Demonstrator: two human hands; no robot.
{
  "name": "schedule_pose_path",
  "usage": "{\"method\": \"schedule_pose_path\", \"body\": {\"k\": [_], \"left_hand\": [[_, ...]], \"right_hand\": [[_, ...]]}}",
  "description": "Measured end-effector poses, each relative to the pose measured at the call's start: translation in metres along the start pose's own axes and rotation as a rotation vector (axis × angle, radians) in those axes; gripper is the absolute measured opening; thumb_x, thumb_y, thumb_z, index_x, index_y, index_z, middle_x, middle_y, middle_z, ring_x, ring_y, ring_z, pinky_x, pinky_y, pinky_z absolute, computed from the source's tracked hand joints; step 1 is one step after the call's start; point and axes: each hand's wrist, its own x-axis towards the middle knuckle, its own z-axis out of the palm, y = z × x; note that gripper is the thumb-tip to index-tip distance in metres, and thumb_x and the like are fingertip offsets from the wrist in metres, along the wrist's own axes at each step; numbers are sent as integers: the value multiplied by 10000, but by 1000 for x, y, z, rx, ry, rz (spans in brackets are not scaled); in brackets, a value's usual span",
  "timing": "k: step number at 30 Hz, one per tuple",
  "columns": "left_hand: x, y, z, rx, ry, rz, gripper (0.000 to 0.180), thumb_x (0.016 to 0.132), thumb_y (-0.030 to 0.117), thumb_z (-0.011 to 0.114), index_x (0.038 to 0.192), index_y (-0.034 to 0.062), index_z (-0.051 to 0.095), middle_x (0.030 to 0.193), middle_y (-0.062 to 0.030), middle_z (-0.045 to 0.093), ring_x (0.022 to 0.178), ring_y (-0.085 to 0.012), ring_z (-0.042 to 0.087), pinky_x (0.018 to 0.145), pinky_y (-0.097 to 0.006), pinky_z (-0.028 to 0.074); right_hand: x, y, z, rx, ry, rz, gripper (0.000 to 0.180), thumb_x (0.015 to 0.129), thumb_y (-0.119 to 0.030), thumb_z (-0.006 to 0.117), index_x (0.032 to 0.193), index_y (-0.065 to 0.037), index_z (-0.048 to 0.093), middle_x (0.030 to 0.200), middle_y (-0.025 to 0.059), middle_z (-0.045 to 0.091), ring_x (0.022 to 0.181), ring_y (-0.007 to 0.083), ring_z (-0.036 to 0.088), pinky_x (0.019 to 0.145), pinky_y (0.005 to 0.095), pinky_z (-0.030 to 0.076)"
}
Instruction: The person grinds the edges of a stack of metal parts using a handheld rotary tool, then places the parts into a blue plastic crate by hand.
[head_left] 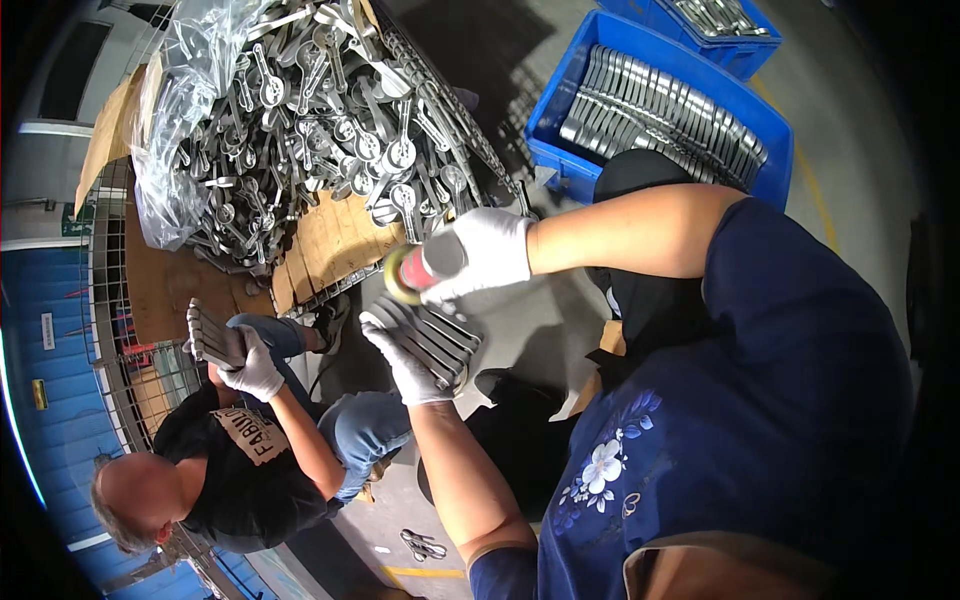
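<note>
My left hand (408, 365), in a white glove, grips a row of grey metal parts (440, 340) lying side by side, thumb along their near edge. Just above that row, my right hand (485, 258), also gloved, is closed round a roundish red thing with a yellow ring (400, 275). Blur and the fingers hide its exact kind. Beyond my hands, a wire-mesh bin lined with cardboard (335, 240) holds a heap of loose grey metal parts (310, 120) with round ends and handles.
At the left a seated co-worker (230, 450) holds a stack of similar parts (212, 335) in gloved hands. A blue crate (785, 130) with rows of metal parts stands at upper right, another blue crate (745, 50) behind it. A few metal pieces (422, 545) lie on the floor.
</note>
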Motion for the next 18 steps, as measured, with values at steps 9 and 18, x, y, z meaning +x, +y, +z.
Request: {"method": "schedule_pose_path", "body": {"k": [9, 18], "left_hand": [[-15, 2, 30, -30, 226, 38, 805, 854, 751, 313, 1340, 119, 426, 1261, -88, 522, 1098, -277, 541, 913, -424, 479], [-15, -14, -1, -3, -149, -356, 956, 777, 845, 235, 1361, 105, 394, 1120, -64, 559, 865, -246, 546, 769, -384, 465]], "right_hand": [[-6, -3, 16, -587, -109, -219, 494, 684, -565, 736, 777, -100, 596, 620, 108, 600, 567, 307, 618, 561, 379, 515], [19, 6, -7, -76, -405, 185, 498, 701, -486, 781, 989, -91, 689, 816, 83, 690, 721, 174, 653, 635, 297, 514]]}}
